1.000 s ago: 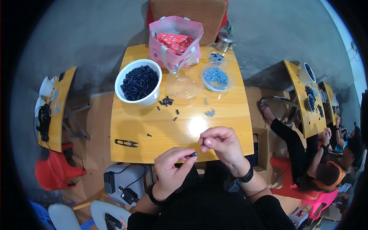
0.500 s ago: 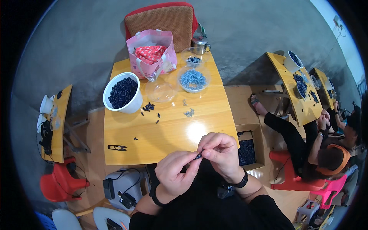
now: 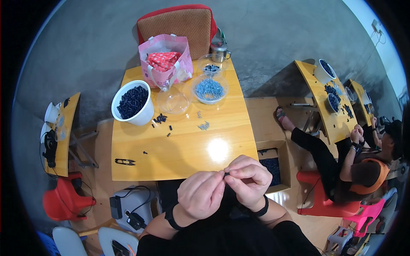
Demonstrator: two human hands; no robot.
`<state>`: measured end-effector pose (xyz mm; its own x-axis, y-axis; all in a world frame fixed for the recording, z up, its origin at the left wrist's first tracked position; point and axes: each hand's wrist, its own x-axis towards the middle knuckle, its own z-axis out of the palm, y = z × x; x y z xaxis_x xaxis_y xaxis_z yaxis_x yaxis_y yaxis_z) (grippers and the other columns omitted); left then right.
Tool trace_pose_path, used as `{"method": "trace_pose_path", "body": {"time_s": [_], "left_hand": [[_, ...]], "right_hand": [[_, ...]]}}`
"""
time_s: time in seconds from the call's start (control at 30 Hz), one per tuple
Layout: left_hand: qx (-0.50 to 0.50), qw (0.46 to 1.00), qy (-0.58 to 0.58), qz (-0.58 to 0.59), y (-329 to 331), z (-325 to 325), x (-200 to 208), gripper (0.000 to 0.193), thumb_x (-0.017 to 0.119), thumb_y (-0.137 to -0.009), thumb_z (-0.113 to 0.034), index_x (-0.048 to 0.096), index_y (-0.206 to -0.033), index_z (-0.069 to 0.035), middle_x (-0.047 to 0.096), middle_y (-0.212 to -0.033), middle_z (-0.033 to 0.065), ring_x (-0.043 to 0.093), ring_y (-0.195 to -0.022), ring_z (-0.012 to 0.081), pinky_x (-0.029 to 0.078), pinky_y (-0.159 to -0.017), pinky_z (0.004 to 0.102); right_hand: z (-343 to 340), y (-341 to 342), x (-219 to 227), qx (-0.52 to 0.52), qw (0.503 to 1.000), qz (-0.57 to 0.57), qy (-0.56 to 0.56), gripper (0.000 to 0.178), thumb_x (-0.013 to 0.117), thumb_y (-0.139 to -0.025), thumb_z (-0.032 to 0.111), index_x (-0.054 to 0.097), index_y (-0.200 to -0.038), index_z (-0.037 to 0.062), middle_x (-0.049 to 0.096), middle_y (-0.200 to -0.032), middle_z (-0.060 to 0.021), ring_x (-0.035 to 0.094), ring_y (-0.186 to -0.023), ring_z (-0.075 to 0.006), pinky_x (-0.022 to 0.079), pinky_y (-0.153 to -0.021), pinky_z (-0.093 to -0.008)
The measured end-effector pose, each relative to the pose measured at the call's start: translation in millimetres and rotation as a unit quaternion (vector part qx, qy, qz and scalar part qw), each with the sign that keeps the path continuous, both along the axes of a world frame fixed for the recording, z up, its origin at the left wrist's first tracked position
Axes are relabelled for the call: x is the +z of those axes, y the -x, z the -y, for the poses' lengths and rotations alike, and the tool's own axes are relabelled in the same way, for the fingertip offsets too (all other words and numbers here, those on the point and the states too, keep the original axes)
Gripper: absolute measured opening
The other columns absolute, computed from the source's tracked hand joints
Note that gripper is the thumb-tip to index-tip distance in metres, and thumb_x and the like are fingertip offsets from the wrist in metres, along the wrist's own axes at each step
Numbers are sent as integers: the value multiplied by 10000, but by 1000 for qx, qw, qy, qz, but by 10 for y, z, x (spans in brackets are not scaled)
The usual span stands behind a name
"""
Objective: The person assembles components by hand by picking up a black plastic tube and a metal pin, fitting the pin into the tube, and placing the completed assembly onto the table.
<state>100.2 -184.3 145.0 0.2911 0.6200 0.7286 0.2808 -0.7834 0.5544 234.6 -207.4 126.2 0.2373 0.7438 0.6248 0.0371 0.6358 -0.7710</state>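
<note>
A small black part [image 3: 226, 174] is pinched between the fingertips of my left hand [image 3: 200, 192] and my right hand [image 3: 250, 179]. The two hands meet just off the near edge of the wooden table [image 3: 183, 147]. Fingers cover most of the part, so its exact kind is hidden. On the tabletop lie several loose black pieces [image 3: 160, 118] of similar size and a little heap of thin silvery pins or screws [image 3: 203, 126]. A white bucket [image 3: 147, 112] full of black pieces stands at the left, and a clear bowl [image 3: 209, 90] holds many small silvery pieces.
Thread snips [image 3: 124, 162] lie near the table's left front corner. Behind the bucket stand a pink bag [image 3: 181, 64], a clear lid [image 3: 174, 102] and a metal mug [image 3: 220, 52]. A cardboard box [image 3: 284, 170] of black pieces sits right of the table. Another person [image 3: 354, 170] works at the right.
My hands have turned slightly and shifted a little to the right, still pinching the small black part. The table appears slightly farther left in view.
</note>
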Motion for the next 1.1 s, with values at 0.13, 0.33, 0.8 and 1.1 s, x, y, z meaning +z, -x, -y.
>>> {"method": "trace_pose_path", "body": {"time_s": [0.13, 0.33, 0.8, 1.1], "left_hand": [[4, 1000, -13, -5, -34, -28, -56, 186, 673, -680, 33, 609, -854, 21, 612, -708, 131, 602, -589, 279, 482, -538, 313], [8, 1000, 18, -1, -86, -37, -73, 201, 682, -665, 17, 612, -852, 0, 602, -676, 110, 589, -560, 252, 466, -509, 297], [-49, 996, 65, 35, -85, -102, -106, 151, 687, -691, 1, 616, -823, 8, 566, -640, 108, 550, -530, 237, 431, -484, 290], [-41, 998, 15, 48, -144, -170, -182, 140, 680, -702, 10, 607, -819, 30, 547, -616, 112, 547, -513, 242, 434, -465, 291]], "right_hand": [[42, -36, -75, 13, 998, -12, 55, 95, 679, -722, -32, 613, -789, -22, 620, -813, -149, 600, -737, -198, 468, -641, -270], [72, -44, -99, 22, 994, -74, 81, 71, 637, -762, -50, 608, -824, -65, 623, -843, -144, 589, -733, -167, 464, -646, -248], [-31, -190, -187, 272, 885, -317, 205, 63, 632, -789, -27, 584, -822, -3, 590, -853, -95, 563, -754, -140, 455, -691, -253], [-74, -187, -206, 296, 843, -368, 258, 74, 636, -781, -29, 584, -808, 15, 576, -837, -73, 552, -772, -133, 446, -709, -252]]}}
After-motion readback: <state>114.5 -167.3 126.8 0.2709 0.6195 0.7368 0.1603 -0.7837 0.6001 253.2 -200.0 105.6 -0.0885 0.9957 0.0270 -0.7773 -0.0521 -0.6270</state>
